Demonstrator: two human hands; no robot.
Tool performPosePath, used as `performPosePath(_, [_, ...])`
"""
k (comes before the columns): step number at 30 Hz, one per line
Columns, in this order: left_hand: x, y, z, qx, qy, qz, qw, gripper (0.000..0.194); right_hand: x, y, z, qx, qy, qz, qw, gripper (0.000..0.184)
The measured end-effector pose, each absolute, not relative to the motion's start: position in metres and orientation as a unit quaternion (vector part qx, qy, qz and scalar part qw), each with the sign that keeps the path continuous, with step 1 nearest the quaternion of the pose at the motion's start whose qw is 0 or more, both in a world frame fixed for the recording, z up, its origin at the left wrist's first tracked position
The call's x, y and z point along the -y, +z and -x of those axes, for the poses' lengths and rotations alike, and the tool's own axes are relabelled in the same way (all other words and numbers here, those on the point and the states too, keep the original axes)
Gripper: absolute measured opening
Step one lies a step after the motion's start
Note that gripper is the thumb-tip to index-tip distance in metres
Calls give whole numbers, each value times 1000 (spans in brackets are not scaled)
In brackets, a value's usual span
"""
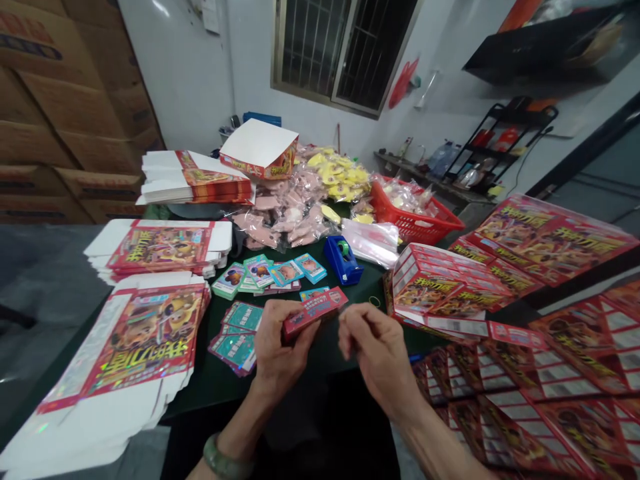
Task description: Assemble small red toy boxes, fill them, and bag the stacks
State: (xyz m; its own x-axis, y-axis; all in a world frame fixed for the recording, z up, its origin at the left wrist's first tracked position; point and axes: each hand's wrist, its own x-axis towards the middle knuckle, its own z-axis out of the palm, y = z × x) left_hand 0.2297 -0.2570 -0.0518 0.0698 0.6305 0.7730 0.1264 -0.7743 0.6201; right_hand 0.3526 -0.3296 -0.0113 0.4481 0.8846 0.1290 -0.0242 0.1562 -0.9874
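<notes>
Small red box: A glossy, printed carton (316, 312) sits aslant in a worker's hand above the dark green worktop (213, 383), narrow face up, one end angled toward the other hand.
Left hand: The grip (285, 343) is clamped on the box, fingers curled round one end and thumb along the near side, a hold that seems meant to leave the opposite end exposed.
Right hand: Fingers (373, 333) curl inward just beside that exposed end; whether they pinch anything cannot be told.
Bangle: A smooth, mottled green ring (225, 459) circles the left wrist.
Cards: Teal-faced cards (240, 337) and blue-bordered ones (295, 269) lie in loose, overlapping piles beyond and beside the left hand, likely for easy reach.
Tape dispenser: Blue, hard-looking plastic (343, 260) carries a green-cored roll beyond the box, apparently handy to both hands.
Flat cartons: Shiny red-and-white board (150, 333) lies in uneven stacks at left, presumably unfolded to save room.
Pouches: Crinkled clear film wraps soft-looking pink (300, 217) and yellow shapes (340, 172), heaped beside a latticed red basket (415, 223).
Packed boxes: Square-edged red cartons (440, 287) stand in tight rows at right.
</notes>
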Motion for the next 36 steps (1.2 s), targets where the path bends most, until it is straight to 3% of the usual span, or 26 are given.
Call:
performPosePath(3, [258,-53,-230,-271,629,-700,202,25,331,-5,-324,378,388,530,653,25])
performPosePath(11, [257,-52,-230,-245,636,-705,194,26,315,-11,-321,351,354,585,640,35])
performPosePath(17, [256,-51,-225,-232,597,-747,178,37,319,-11,-318,335,367,579,647,38])
performPosePath(23, [250,-48,-220,-222,538,-796,166,31,325,-9,-323,318,456,532,639,29])
performPosePath(29, [249,-45,-220,-215,536,-793,193,30,322,-7,-329,235,558,493,625,32])
performPosePath(36, [252,-45,-220,-214,541,-790,194,39,326,-4,-335,183,627,478,588,33])
